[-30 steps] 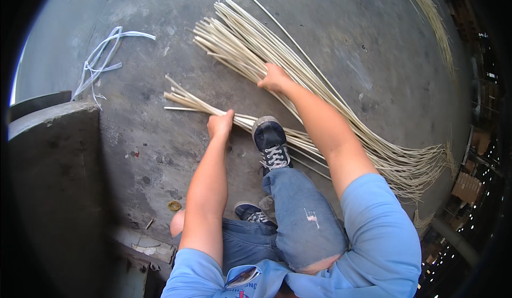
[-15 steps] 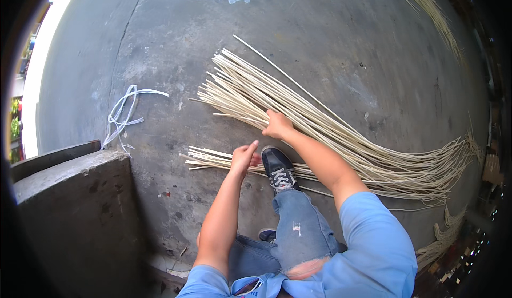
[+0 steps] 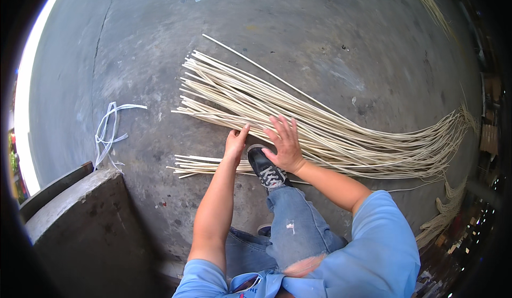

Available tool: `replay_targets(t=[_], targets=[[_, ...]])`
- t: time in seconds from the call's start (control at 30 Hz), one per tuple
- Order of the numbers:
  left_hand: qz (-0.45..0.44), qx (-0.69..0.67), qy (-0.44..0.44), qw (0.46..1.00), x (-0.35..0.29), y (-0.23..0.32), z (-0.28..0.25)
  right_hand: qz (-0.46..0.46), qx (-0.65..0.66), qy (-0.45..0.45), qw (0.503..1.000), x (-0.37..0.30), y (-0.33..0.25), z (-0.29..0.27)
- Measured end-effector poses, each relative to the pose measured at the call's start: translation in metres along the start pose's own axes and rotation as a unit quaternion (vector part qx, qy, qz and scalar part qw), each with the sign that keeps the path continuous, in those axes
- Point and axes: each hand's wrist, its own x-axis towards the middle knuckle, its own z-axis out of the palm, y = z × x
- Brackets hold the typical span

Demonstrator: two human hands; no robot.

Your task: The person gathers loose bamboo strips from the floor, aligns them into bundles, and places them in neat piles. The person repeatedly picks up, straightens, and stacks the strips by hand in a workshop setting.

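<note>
A large bundle of long, pale rattan canes (image 3: 330, 132) lies fanned out across the floor, its cut ends toward the left. My right hand (image 3: 286, 147) is open, fingers spread over the bundle's near edge, and holds nothing. Just left of it, my left hand (image 3: 234, 144) is closed at the same edge, its thumb raised against the nearest canes. Whatever its curled fingers hold, if anything, is hidden. A smaller group of canes (image 3: 200, 164) lies nearer to me, passing beneath my dark laced shoe (image 3: 264, 167).
White plastic strapping (image 3: 109, 132) lies on the concrete floor (image 3: 154, 74) at left, beside a raised concrete block (image 3: 80, 196). More strands (image 3: 426, 2) lie at the far right, and another tangle (image 3: 445, 212) at the near right.
My right hand has let go of the canes, drawn back toward me and spread its fingers. My left hand has moved forward to the large bundle's near edge. The view has shifted slightly.
</note>
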Motion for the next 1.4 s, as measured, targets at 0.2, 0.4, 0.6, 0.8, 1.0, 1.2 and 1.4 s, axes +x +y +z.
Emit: replay_targets(t=[0.2, 0.4, 0.6, 0.8, 1.0, 1.2, 1.4], targets=[[0.234, 0.434, -0.077, 0.867, -0.017, -0.005, -0.022, 0.232, -0.18, -0.151, 0.944, -0.04, 0.071, -0.021], [0.382, 0.694, -0.036, 0.609, -0.071, -0.056, -0.057, 0.283, -0.215, -0.255, 0.899, -0.015, 0.099, -0.038], [0.423, 0.678, 0.014, 0.601, -0.059, -0.073, -0.054, 0.271, -0.232, -0.291, 0.888, 0.001, 0.104, -0.032], [0.436, 0.703, 0.021, 0.562, -0.044, -0.071, -0.057, 0.267, -0.232, -0.272, 0.895, -0.013, 0.091, -0.018], [0.445, 0.695, 0.004, 0.565, -0.038, -0.072, -0.044, 0.252, -0.207, -0.25, 0.912, -0.008, 0.113, -0.044], [0.445, 0.677, 0.026, 0.586, -0.048, -0.084, -0.029, 0.201, -0.202, -0.272, 0.919, -0.024, 0.108, -0.041], [0.434, 0.691, 0.001, 0.578, -0.028, -0.077, -0.041, 0.195, -0.157, -0.153, 0.956, -0.051, 0.11, -0.016]])
